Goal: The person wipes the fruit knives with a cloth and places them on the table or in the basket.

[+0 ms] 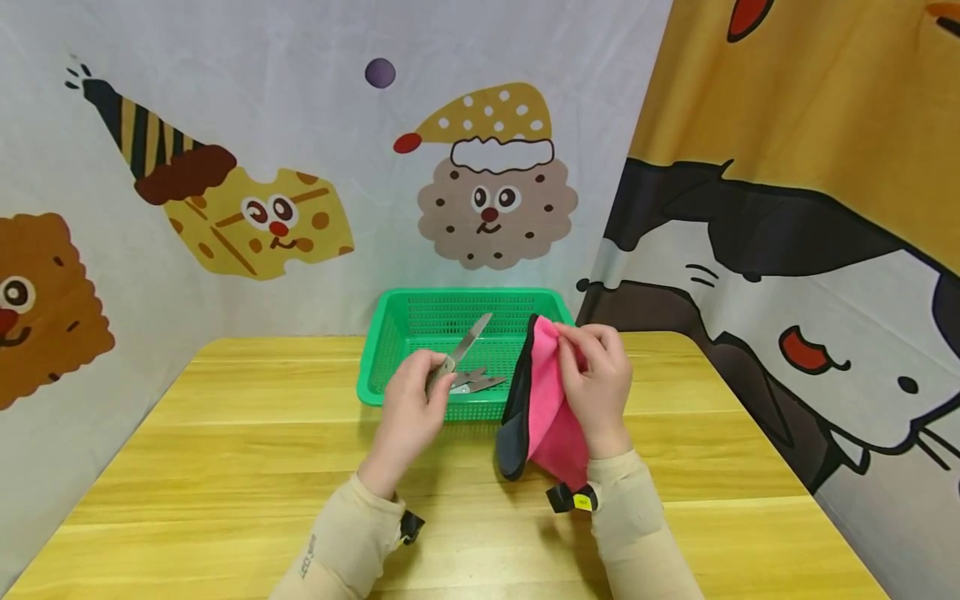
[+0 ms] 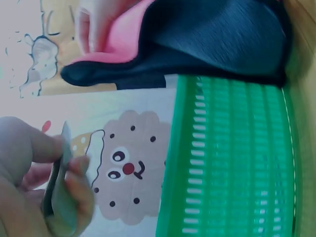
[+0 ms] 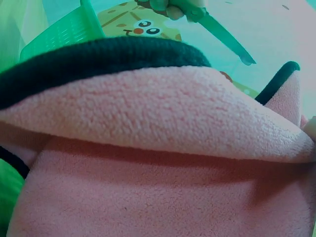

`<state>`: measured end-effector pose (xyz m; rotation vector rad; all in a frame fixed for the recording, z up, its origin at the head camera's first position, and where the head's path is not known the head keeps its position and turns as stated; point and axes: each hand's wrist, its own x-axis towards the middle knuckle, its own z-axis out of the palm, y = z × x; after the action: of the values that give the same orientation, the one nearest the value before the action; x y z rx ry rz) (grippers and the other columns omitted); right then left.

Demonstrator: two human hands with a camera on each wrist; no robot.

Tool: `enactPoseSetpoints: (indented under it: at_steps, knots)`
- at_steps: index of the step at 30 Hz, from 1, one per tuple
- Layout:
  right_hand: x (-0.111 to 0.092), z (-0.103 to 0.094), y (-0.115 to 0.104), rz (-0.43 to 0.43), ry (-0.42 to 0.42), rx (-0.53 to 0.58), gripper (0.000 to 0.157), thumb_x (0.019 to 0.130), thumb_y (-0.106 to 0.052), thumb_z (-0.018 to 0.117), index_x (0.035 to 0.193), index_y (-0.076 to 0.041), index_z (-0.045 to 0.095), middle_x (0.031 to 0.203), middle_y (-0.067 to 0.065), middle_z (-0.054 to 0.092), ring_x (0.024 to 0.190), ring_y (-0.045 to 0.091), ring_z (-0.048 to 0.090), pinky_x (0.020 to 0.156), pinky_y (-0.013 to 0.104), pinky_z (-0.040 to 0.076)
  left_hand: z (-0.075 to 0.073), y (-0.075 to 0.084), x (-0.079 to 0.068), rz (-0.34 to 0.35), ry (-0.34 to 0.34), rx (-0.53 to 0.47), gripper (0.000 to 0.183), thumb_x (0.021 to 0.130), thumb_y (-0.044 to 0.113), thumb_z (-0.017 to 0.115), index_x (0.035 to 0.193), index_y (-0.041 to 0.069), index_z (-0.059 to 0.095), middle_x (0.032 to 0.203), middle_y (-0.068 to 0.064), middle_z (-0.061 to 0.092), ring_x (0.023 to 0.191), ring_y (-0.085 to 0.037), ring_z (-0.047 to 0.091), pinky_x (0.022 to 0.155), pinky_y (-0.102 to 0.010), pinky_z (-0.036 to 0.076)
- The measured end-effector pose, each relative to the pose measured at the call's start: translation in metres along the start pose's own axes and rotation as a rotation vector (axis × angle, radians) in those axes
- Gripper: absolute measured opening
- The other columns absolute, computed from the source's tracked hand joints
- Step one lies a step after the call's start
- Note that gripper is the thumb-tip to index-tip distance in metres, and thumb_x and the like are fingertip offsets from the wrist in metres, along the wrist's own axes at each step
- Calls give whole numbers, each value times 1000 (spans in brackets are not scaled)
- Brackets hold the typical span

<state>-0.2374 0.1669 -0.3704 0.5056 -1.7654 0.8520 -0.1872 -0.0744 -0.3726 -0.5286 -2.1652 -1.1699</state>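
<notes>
In the head view my left hand (image 1: 408, 408) grips a knife (image 1: 469, 340) by its grey-green handle, its bare silver blade pointing up and away over the green basket. The left wrist view shows the handle (image 2: 61, 192) between thumb and fingers. My right hand (image 1: 603, 383) pinches the top edge of a pink cloth (image 1: 551, 408) with dark edging and a dark grey other side. The cloth hangs down in front of the basket's right part. Across most of the right wrist view spreads its fuzzy pink side (image 3: 148, 113), with the knife blade (image 3: 227, 39) beyond, apart from it.
A green plastic basket (image 1: 367, 367) stands at the back of the wooden table (image 1: 262, 450). Inside it lie other knives (image 1: 483, 384), partly hidden by the left hand and the rim. A printed curtain (image 1: 300, 100) hangs right behind the table.
</notes>
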Motion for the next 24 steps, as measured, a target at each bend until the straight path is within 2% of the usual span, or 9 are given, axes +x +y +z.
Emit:
enactPoseSetpoints:
  at_steps: [3,7,11,16,24]
  knots:
    - [1,0,0,-26,-11,20,18,84,0,75,101,-5,78,90,15,60,78,27,56,63,25,43,1,-5,1,142,143,163,21,84,-6,73,102,-3,61,93,-15,62,84,-30,59,72,-43,51]
    - [1,-1,0,-64,-24,35,18,86,-3,74,103,-6,78,89,16,60,78,27,56,64,26,43,0,-9,2,234,232,273,24,83,-7,74,102,-5,60,96,-19,61,87,-35,60,76,-45,52]
    - [2,0,-3,-113,-6,60,18,87,-5,73,104,-7,78,88,16,60,75,26,55,62,26,43,-2,-10,2,277,270,325,22,84,-5,73,102,-6,61,95,-20,60,86,-36,60,75,-45,53]
    - [4,3,-11,-226,3,79,16,89,-9,71,103,-6,78,84,14,61,69,25,55,59,32,44,-1,-9,4,308,302,352,24,83,-6,74,102,-5,61,93,-19,60,82,-35,62,70,-45,55]
    - [-3,15,-30,-357,-11,74,12,92,-13,69,99,-8,78,82,10,61,68,24,57,60,37,47,6,-6,0,301,265,354,21,86,-2,73,103,-5,62,95,-19,61,81,-34,62,67,-44,56]
